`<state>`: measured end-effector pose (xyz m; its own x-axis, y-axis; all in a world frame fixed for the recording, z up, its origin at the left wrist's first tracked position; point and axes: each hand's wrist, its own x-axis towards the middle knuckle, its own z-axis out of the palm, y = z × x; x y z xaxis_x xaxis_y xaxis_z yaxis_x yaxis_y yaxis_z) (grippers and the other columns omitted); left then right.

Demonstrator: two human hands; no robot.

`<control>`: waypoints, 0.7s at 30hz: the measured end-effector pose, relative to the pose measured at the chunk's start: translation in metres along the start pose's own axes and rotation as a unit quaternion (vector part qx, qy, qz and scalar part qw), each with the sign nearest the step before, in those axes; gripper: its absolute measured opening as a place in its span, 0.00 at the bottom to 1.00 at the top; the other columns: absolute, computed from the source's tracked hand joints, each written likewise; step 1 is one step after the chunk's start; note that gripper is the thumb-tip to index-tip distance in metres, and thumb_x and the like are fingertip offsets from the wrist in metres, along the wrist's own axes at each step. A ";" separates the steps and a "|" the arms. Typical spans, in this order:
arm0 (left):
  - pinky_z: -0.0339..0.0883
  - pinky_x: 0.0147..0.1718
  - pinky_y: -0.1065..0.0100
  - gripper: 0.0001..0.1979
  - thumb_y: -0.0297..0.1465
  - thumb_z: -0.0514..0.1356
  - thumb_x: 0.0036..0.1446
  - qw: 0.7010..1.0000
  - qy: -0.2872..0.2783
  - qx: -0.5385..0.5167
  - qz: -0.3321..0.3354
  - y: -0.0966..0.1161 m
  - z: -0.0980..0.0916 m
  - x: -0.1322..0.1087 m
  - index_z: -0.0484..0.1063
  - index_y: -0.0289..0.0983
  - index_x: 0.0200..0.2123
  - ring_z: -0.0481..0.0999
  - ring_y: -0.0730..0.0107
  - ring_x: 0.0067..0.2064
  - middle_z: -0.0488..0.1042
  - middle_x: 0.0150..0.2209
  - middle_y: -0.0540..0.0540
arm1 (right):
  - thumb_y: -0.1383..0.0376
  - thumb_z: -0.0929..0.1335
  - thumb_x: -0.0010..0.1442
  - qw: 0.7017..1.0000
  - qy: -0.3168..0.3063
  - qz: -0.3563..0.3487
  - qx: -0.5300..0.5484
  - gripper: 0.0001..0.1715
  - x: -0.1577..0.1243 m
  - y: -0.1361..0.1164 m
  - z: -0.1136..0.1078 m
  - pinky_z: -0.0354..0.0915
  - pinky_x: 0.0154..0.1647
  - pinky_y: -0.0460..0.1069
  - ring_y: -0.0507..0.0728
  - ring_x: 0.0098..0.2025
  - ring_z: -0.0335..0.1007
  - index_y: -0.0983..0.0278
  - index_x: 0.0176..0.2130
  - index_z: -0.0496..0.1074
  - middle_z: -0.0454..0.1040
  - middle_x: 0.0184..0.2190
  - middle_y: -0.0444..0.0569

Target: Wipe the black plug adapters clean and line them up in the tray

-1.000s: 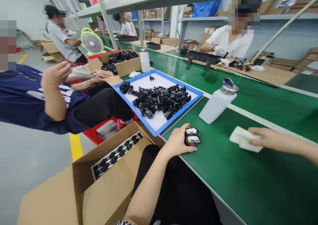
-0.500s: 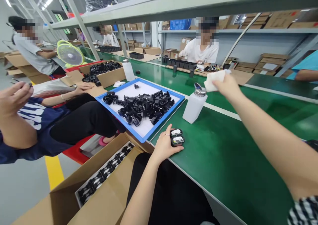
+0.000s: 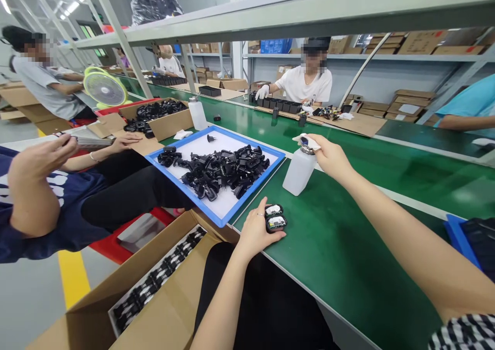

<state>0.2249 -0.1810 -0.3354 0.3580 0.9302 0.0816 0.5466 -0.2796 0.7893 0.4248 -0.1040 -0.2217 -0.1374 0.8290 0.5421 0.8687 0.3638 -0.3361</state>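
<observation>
Well, the person's right hand [image 3: 331,157] is at the metal top of a white plastic pump bottle [image 3: 298,175], and its grip is pressed together, pinching a white cloth [image 3: 307,142] over this top. The bottle stands upright on the green desk [image 3: 348,267]. The left hand [image 3: 256,227] lies near the desk edge, and its fingers [image 3: 263,205] touch two small black pieces with white labels [image 3: 275,217], which lie close together on the desk. I cannot tell if this grip really pinches them or only rests against them. Just beyond them is a blue tray [image 3: 253,141] with a white bottom, and it carries a heap of black plug adapters [image 3: 220,175]. Below the desk edge is an open cardboard box [image 3: 166,309] with rows of black pieces [image 3: 154,283] inside. To the left, a co-worker in a navy shirt [image 3: 38,216] lifts a stack of sheets [image 3: 93,143] in one hand, and the other hand [image 3: 124,143] rests on the flap of a second cardboard box [image 3: 170,120].
</observation>
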 end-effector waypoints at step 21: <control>0.53 0.45 0.61 0.45 0.40 0.60 0.35 1.000 0.000 0.020 -0.011 0.002 -0.001 0.000 0.41 0.35 0.55 0.58 0.58 0.49 0.59 0.50 0.42 | 0.71 0.54 0.49 0.999 0.039 0.018 0.026 0.23 -0.004 0.004 0.003 0.59 0.41 0.55 0.59 0.44 0.62 0.61 0.45 0.63 0.66 0.44 0.47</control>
<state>0.2256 -0.1812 -0.3330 0.3456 0.9362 0.0633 0.5848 -0.2677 0.7657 0.4273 -0.1044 -0.2275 -0.0671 0.8074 0.5861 0.8461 0.3574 -0.3954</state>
